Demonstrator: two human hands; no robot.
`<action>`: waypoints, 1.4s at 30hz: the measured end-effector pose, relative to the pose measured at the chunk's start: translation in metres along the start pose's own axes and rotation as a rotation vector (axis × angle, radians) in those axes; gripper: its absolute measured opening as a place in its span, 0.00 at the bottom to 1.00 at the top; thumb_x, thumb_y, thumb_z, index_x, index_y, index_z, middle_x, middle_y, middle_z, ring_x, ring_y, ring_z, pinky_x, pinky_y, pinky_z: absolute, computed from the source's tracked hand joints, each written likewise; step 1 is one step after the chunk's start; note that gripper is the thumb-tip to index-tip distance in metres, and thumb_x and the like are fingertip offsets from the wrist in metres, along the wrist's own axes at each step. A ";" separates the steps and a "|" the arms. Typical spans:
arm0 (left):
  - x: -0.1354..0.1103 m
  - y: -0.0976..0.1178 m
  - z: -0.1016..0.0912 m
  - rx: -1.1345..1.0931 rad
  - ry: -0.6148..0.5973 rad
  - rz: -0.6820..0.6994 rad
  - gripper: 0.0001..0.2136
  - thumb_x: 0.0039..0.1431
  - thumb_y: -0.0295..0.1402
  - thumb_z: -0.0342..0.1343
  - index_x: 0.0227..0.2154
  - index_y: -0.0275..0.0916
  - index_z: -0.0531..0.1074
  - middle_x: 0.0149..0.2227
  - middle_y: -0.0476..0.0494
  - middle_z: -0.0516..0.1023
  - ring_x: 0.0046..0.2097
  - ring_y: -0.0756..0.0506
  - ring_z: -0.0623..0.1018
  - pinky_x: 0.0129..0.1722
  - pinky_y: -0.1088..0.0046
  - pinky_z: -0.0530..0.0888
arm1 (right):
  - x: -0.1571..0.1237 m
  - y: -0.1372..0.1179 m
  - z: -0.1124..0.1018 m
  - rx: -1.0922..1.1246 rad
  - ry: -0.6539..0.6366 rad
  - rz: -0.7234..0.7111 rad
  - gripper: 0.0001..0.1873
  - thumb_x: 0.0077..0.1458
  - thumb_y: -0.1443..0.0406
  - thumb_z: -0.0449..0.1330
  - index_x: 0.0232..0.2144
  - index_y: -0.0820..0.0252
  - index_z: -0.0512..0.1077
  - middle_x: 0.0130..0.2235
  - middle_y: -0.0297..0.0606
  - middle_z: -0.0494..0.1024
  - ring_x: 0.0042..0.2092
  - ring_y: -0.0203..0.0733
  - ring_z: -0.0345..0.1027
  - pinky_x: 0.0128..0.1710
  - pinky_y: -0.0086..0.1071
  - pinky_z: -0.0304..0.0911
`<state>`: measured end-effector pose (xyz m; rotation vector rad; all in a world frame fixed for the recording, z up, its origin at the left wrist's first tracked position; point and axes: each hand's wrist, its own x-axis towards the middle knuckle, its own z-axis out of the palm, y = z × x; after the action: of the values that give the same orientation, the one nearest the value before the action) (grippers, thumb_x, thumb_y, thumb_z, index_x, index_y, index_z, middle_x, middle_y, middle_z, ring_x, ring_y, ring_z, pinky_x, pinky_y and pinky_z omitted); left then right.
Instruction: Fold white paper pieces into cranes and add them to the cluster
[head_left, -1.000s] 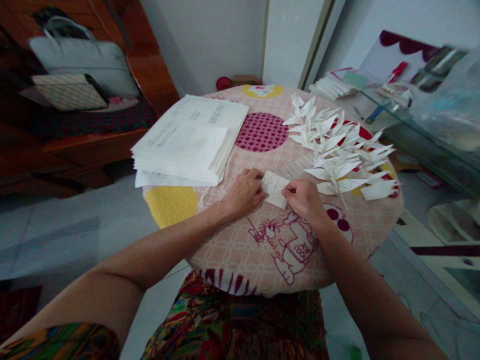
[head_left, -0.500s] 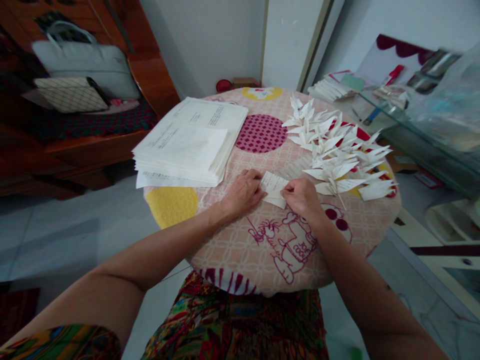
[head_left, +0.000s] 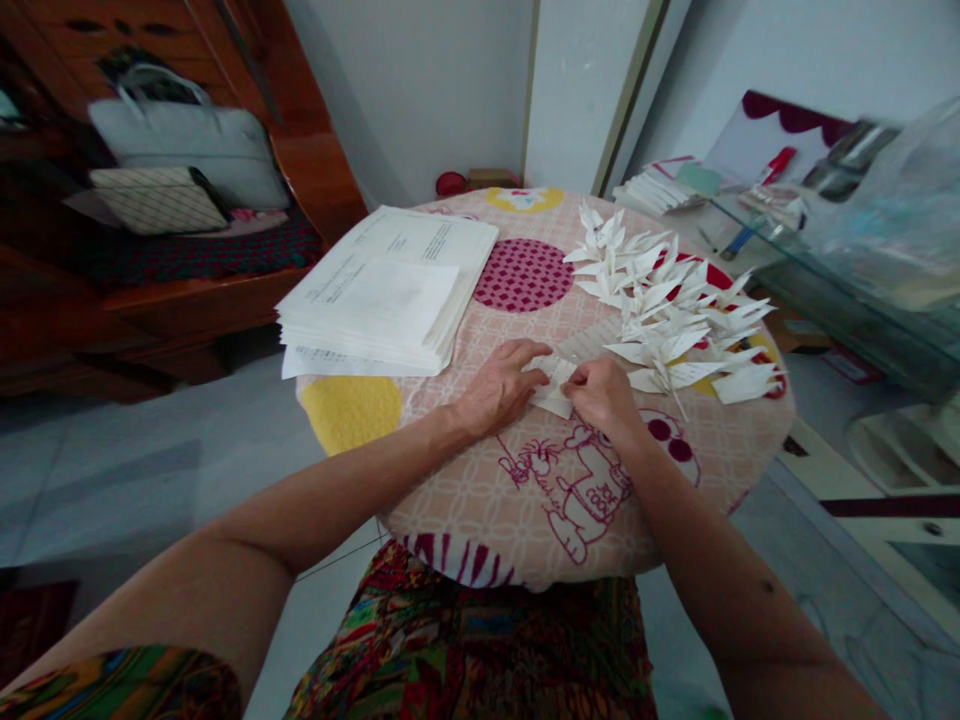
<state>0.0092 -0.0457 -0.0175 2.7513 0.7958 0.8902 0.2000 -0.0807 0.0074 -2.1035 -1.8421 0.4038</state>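
A small folded piece of printed paper (head_left: 553, 398) lies on the round table in front of me. My right hand (head_left: 604, 397) pinches its right edge between thumb and curled fingers. At the paper's left side is my left hand (head_left: 501, 385), its index finger and thumb apart and reaching over the sheet, which partly covers it. Just beyond the paper lies another flat printed sheet (head_left: 592, 342). Many folded white paper cranes (head_left: 660, 300) are crowded together to the right of my hands.
A thick stack of printed paper (head_left: 375, 290) sits at the table's left. The patterned tablecloth (head_left: 465, 490) covers the round top. A glass shelf (head_left: 810, 270) with clutter stands close on the right; a wooden bench (head_left: 247, 300) with bags (head_left: 187, 140) is at the left.
My left fingers have spread apart and stretched forward over the paper's left side. The right hand keeps its pinch in nearly the same place. The view has shifted slightly.
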 end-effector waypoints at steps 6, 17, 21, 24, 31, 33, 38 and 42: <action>-0.003 -0.008 0.008 -0.130 -0.133 0.144 0.13 0.64 0.23 0.51 0.46 0.35 0.79 0.47 0.37 0.81 0.49 0.44 0.79 0.48 0.67 0.77 | -0.001 0.005 0.001 0.021 0.037 0.005 0.06 0.51 0.66 0.64 0.27 0.61 0.81 0.29 0.42 0.82 0.33 0.43 0.73 0.35 0.33 0.62; 0.002 -0.004 -0.002 -0.059 -0.267 0.200 0.14 0.64 0.24 0.53 0.47 0.39 0.79 0.53 0.39 0.80 0.51 0.42 0.79 0.52 0.64 0.75 | -0.003 0.015 0.001 0.190 -0.003 -0.040 0.02 0.46 0.67 0.67 0.26 0.60 0.78 0.25 0.34 0.78 0.28 0.38 0.69 0.31 0.30 0.59; 0.002 -0.005 -0.002 -0.064 -0.297 0.166 0.15 0.63 0.23 0.52 0.48 0.41 0.79 0.53 0.40 0.79 0.53 0.43 0.78 0.54 0.63 0.74 | -0.003 0.014 -0.004 0.158 -0.007 -0.032 0.01 0.44 0.69 0.65 0.23 0.60 0.77 0.24 0.34 0.77 0.27 0.38 0.68 0.30 0.30 0.59; 0.002 -0.006 -0.001 -0.087 -0.295 0.147 0.16 0.63 0.22 0.51 0.48 0.41 0.79 0.53 0.40 0.79 0.54 0.43 0.78 0.55 0.62 0.74 | -0.004 0.015 -0.008 0.164 0.027 -0.023 0.04 0.42 0.73 0.62 0.21 0.61 0.76 0.23 0.35 0.77 0.27 0.38 0.68 0.30 0.30 0.60; 0.001 -0.008 0.000 -0.162 -0.247 0.102 0.16 0.62 0.22 0.53 0.47 0.42 0.80 0.53 0.39 0.78 0.53 0.43 0.78 0.54 0.64 0.75 | 0.005 0.007 0.009 0.590 -0.028 -0.041 0.12 0.50 0.71 0.55 0.35 0.63 0.78 0.27 0.36 0.79 0.25 0.36 0.71 0.26 0.28 0.65; -0.001 -0.010 -0.001 -0.188 -0.226 0.058 0.16 0.62 0.22 0.52 0.47 0.42 0.80 0.52 0.39 0.78 0.52 0.44 0.78 0.53 0.65 0.75 | 0.008 0.006 0.014 0.574 -0.085 -0.029 0.11 0.48 0.72 0.56 0.34 0.63 0.77 0.26 0.35 0.78 0.25 0.35 0.71 0.25 0.27 0.64; -0.006 -0.019 -0.010 -0.250 -0.161 -0.074 0.13 0.60 0.23 0.54 0.43 0.39 0.81 0.49 0.39 0.78 0.50 0.45 0.78 0.53 0.63 0.75 | 0.007 -0.001 0.012 0.424 -0.073 -0.054 0.07 0.43 0.74 0.63 0.28 0.63 0.78 0.27 0.35 0.80 0.28 0.36 0.71 0.29 0.27 0.64; -0.007 -0.020 -0.014 -0.253 -0.168 -0.130 0.14 0.58 0.23 0.55 0.42 0.41 0.81 0.49 0.40 0.78 0.50 0.44 0.78 0.54 0.62 0.75 | 0.004 -0.014 0.009 0.282 -0.034 -0.059 0.05 0.43 0.73 0.65 0.25 0.61 0.79 0.26 0.36 0.81 0.29 0.37 0.72 0.30 0.28 0.61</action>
<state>-0.0129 -0.0324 -0.0152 2.4840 0.7636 0.6737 0.1845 -0.0750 0.0049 -1.8600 -1.7449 0.6473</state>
